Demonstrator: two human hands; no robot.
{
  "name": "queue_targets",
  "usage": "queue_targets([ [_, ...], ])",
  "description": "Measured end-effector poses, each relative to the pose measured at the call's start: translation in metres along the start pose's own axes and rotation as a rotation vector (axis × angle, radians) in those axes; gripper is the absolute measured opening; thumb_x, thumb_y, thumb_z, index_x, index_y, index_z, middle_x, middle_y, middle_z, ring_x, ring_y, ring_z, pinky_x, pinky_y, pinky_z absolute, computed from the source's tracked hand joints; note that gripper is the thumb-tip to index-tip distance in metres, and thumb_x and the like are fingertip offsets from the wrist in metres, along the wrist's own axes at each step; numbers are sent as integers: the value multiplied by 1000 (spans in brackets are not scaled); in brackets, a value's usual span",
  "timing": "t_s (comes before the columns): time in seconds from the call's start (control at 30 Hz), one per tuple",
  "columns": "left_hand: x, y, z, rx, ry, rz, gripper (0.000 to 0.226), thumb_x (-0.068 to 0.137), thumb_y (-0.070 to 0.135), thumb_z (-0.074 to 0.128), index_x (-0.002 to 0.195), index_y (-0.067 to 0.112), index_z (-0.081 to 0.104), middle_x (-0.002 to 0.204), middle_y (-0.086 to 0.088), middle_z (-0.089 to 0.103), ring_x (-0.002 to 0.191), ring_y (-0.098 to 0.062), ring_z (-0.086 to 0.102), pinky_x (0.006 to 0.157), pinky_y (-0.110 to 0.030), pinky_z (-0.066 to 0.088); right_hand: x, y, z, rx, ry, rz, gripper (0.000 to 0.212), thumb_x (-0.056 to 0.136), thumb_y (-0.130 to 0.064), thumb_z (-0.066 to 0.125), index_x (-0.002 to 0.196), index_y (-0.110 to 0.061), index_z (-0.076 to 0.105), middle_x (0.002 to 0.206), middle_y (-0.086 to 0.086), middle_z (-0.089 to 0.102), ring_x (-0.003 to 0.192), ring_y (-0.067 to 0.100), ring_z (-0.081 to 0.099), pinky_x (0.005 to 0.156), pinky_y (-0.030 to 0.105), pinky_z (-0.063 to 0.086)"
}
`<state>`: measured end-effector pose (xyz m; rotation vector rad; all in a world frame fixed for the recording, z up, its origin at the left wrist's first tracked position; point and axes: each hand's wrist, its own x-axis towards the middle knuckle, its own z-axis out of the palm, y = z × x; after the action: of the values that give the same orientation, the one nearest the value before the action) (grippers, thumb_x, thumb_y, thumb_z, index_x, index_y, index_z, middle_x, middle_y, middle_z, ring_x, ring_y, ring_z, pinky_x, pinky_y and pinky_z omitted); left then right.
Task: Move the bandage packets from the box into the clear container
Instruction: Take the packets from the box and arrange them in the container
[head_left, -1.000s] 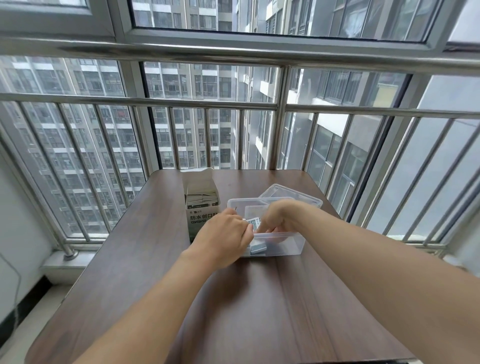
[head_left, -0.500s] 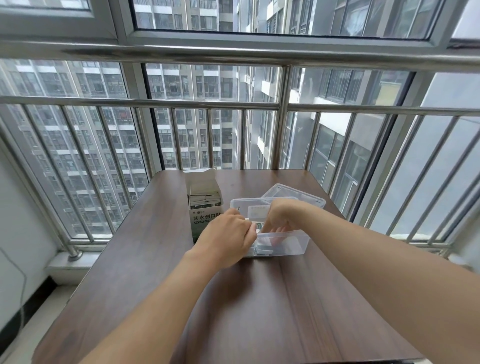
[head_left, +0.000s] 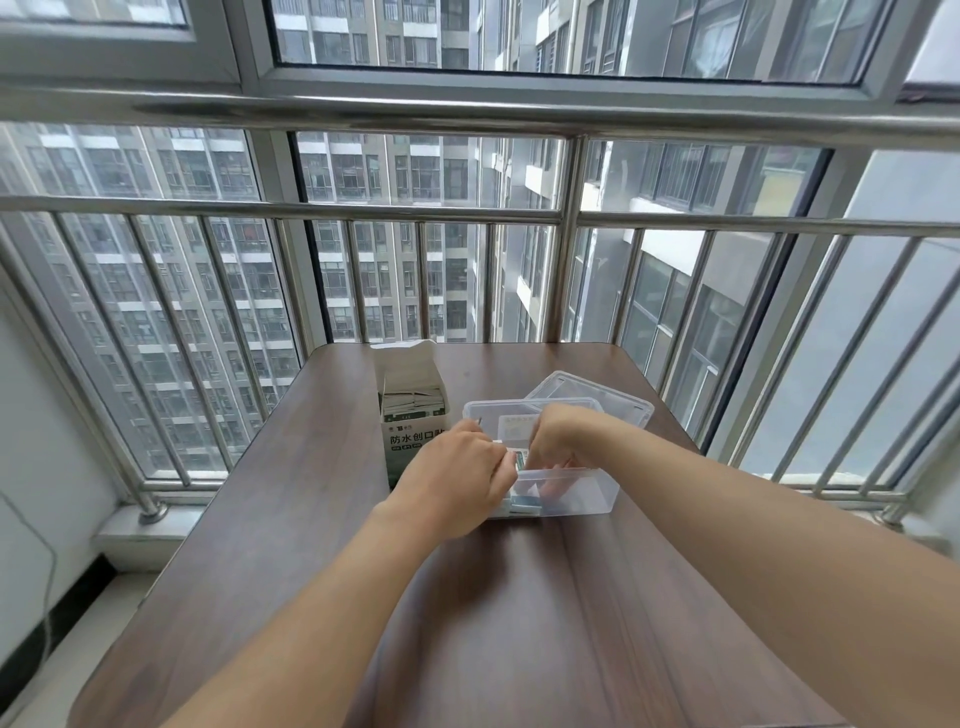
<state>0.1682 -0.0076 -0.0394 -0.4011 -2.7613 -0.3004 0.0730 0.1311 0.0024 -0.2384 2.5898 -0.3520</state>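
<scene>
— Right, what have I got on the head view?

— Both hands over the container (head_left: 587, 493), which sits on the table (head_left: 311, 545) just right of the box (head_left: 410, 441). My left hand (head_left: 457, 483) hangs at the container's near-left corner, fingers curled inward, knuckles up. My right hand (head_left: 558, 436) dips inside from above, fingers bent down toward the floor of the tub.

— Holding anything?

— A packet (head_left: 519, 460) shows between the two hands, at the fingertips. The left seems to pinch its edge; whether the right grips it too, I cannot tell, since the knuckles hide the tips.

— And the rest of the packets?

— A few lie flat in the container's near-left corner (head_left: 524, 503), under my left hand. More stand upright, packed in the open box, their top edges showing below the raised flap.

— The lid?

— Lid (head_left: 613, 395) lies behind the container, toward the right, its near edge tucked behind the container's far rim.

— Background?

— Steel railing (head_left: 566, 249) and window glass run round the table's far side, tower blocks beyond.
</scene>
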Motion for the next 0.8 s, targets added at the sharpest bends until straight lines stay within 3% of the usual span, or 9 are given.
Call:
queue_targets([
  [0.07, 0, 0, 0, -2, 3, 1, 42, 103, 35, 32, 66, 22, 46, 74, -2, 64, 92, -20, 54, 80, -42, 51, -5, -1, -1, -75, -14, 4, 45, 83, -28, 80, 120, -7, 69, 116, 8, 73, 104, 19, 71, 89, 31, 58],
  [0.13, 0, 0, 0, 1, 7, 0, 43, 103, 36, 31, 66, 21, 47, 73, -2, 64, 91, -20, 54, 79, -42, 51, -8, -3, -1, -80, 29, -43, 42, 85, -24, 78, 120, -5, 68, 121, 11, 71, 102, 23, 69, 70, 31, 55],
  [0.27, -1, 0, -1, -7, 22, 9, 41, 101, 36, 31, 66, 21, 46, 73, -3, 63, 88, -21, 54, 77, -44, 51, -20, -9, 0, -237, -5, -28, 54, 78, -44, 82, 122, -14, 68, 114, 2, 75, 85, 14, 68, 57, 20, 45],
  [0.33, -1, 2, -2, -8, 23, 19, 40, 100, 36, 30, 66, 21, 45, 74, -4, 64, 88, -21, 54, 77, -44, 52, -19, -12, -2, -210, -22, -23, 51, 83, -42, 78, 125, -13, 66, 116, 3, 75, 95, 14, 70, 60, 16, 46],
  [0.4, -1, 2, -3, -1, 24, 18, 40, 99, 38, 29, 67, 21, 45, 75, -4, 64, 89, -23, 56, 77, -44, 52, -13, -11, -4, -140, -61, -7, 44, 91, -32, 71, 127, -8, 65, 119, 7, 73, 103, 18, 71, 77, 22, 54],
  [0.47, -1, 1, -3, 11, 36, 23, 41, 97, 40, 29, 67, 20, 48, 73, -3, 63, 87, -25, 57, 77, -44, 51, -10, -9, -6, -1, -125, 50, 40, 92, -24, 69, 125, -4, 64, 114, 11, 74, 86, 21, 75, 86, 29, 59],
  [0.57, -2, -4, -10, -47, 96, 56, 36, 100, 36, 41, 76, 18, 61, 77, 2, 62, 87, -22, 57, 81, -41, 51, -14, -5, -17, 120, -79, -6, 44, 85, -20, 79, 120, 0, 63, 106, 16, 74, 77, 25, 73, 81, 36, 62],
  [0.7, -11, -23, -32, -216, 413, 76, 14, 88, 17, 58, 96, 12, 68, 94, 0, 68, 94, -18, 60, 84, -31, 50, -35, -16, -40, 284, 225, -315, 29, 84, -18, 80, 106, -3, 68, 92, 13, 74, 74, 22, 75, 65, 32, 63],
  [0.8, -19, -49, -48, -363, 791, -191, 26, 72, 2, 61, 97, 9, 61, 97, 1, 59, 91, -12, 54, 82, -16, 45, -52, -45, -44, 315, 458, -646, 11, 88, -15, 76, 96, -9, 76, 83, 1, 73, 70, 12, 70, 60, 20, 58],
])
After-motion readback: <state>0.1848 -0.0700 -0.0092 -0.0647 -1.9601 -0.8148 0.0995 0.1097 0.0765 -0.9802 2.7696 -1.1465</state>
